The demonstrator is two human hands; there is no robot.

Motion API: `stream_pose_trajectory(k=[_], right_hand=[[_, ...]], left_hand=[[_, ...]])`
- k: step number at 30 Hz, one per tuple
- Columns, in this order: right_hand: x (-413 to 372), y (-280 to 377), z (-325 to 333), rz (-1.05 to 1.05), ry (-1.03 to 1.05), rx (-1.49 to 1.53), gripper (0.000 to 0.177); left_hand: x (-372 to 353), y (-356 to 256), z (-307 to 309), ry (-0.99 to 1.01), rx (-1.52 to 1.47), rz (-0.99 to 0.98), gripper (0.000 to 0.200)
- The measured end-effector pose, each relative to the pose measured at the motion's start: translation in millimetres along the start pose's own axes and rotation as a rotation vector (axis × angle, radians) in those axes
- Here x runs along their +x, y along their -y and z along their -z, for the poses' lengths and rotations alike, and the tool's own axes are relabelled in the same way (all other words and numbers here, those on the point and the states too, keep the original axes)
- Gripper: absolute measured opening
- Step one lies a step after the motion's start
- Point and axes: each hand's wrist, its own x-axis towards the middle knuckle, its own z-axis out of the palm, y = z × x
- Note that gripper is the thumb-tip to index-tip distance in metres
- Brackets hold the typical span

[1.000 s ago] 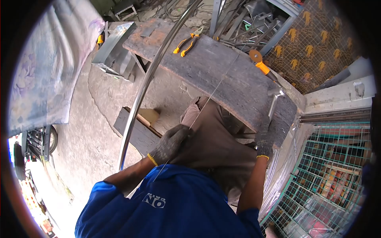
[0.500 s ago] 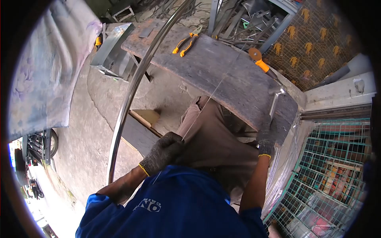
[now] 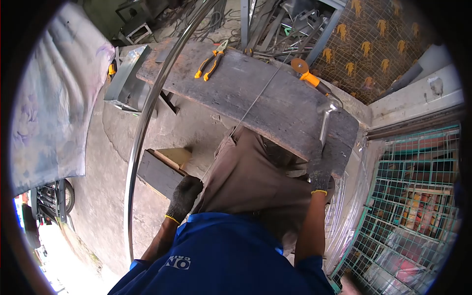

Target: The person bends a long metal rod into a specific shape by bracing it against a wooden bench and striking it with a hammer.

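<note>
A dark bench [image 3: 290, 108] lies before a person in a blue shirt [image 3: 226, 260].
With twelve straight ahead of the person, the bench runs from ten round to three o'clock, and green wire mesh [image 3: 404, 199] stands towards four. A curved, shiny metal tube [image 3: 143, 123] sweeps from twelve down to between seven and eight. A thin rod [image 3: 256, 100] slants from one o'clock across the bench to half past seven, where the gloved left hand [image 3: 187, 194] is curled into a fist around it. Just past three, the gloved right hand [image 3: 319, 164] is wrapped around the handle of a hammer [image 3: 324, 124]. An orange-handled disc tool [image 3: 310, 79] sits at half past one, along the bench's far edge; pliers [image 3: 212, 63], handles spread, lie on the bench near half past eleven.
</note>
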Motion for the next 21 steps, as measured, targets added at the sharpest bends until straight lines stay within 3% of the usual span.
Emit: stream_pose_trajectory(k=[4, 6, 7, 9, 12, 16, 18, 21], right_hand=[[0.3, -7.7, -0.8, -0.165, 0.054, 0.250, 0.042], [0.3, -3.9, -2.5, -0.018, 0.000, -0.004, 0.043], [-1.0, 1.3, -1.2, -0.035, 0.000, -0.005, 0.043], [-3.1, 12.3, 4.1, 0.187, -0.091, -0.206, 0.044], [-4.9, 36.3, 10.6, 0.089, -0.057, -0.100, 0.043], [-3.5, 32.2, 9.7, 0.075, -0.035, -0.071, 0.042], [-2.3, 38.6, 9.8, 0.041, -0.005, -0.048, 0.040], [-4.0, 53.0, 6.7, -0.008, 0.125, 0.016, 0.039]], left_hand=[[-22.8, 15.0, 3.2, -0.023, -0.034, 0.156, 0.012], [-35.8, 24.0, 6.8, -0.031, -0.025, 0.172, 0.008], [-42.5, 31.1, 8.7, -0.053, 0.015, 0.111, 0.006], [-53.4, 35.5, 8.3, -0.108, 0.076, -0.015, 0.002], [-63.0, 51.1, 4.3, -0.199, -0.044, 0.010, 0.002], [-73.4, 43.2, 0.5, -0.230, 0.011, 0.000, 0.003], [-77.5, 35.3, -1.7, -0.214, -0.094, 0.170, 0.003], [-83.7, 58.8, -4.0, -0.252, 0.003, 0.094, 0.002]])
